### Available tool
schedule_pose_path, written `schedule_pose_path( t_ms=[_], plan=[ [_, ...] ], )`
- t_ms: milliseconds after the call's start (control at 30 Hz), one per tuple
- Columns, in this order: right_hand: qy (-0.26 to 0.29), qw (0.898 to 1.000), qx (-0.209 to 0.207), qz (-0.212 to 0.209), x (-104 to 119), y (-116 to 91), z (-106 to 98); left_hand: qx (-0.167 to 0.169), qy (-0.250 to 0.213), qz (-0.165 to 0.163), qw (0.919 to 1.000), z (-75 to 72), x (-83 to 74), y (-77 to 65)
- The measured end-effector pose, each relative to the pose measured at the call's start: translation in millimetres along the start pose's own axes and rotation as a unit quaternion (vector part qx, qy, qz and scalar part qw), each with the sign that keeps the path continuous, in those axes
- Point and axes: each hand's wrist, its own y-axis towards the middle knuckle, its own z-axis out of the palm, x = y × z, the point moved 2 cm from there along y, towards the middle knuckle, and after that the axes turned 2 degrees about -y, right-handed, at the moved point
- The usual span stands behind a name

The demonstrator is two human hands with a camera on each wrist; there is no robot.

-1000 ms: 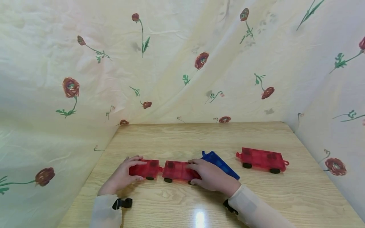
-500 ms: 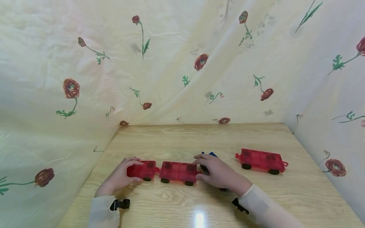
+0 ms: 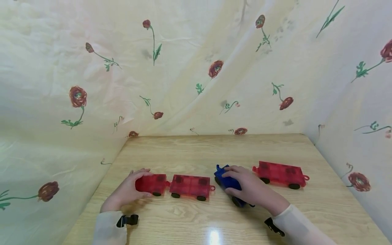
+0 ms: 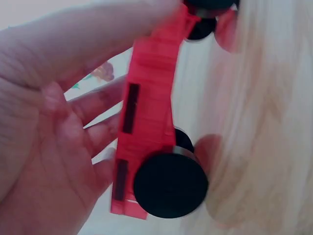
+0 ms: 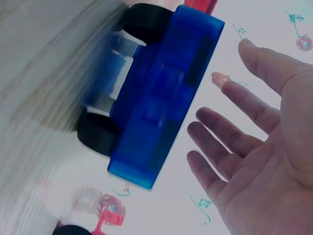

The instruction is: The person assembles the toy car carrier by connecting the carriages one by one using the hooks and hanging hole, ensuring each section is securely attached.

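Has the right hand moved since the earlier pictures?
Yes: the right hand has moved right, from the middle red wagon to the blue wagon, nearer the rightmost red wagon, which stays put.

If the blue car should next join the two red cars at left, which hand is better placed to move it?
Probably the right hand: it is closest to the blue car and looks empty. The left hand holds the leftmost red car, with the middle red car between it and the blue one.

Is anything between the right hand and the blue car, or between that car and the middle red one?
Nothing visible: a gap separates the right hand from the blue car, and only the ring on the middle red car reaches into the second gap.
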Motion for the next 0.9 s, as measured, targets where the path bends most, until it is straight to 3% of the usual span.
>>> schedule_pose_path(
  t_ms=[167, 400, 633, 900],
  plan=[
    [-0.018, 1.0, -0.011, 0.003, -7, -9, -3, -0.022, -0.019, 0.033, 0.999, 2.7, -13.7, 3.0],
    [-0.023, 0.997, -0.008, 0.067, -13, -18, -8, -0.039, -0.012, 0.083, 0.9957, 20.2, -46.2, 13.3],
    [0.008, 0.995, -0.003, 0.102, -15, -24, -8, -0.019, 0.002, 0.119, 0.9927, 50.2, -76.9, 26.4],
    [0.027, 0.993, 0.01, 0.115, -15, -26, -5, 0.016, 0.011, 0.119, 0.9927, 82.0, -102.0, 34.0]
  ],
)
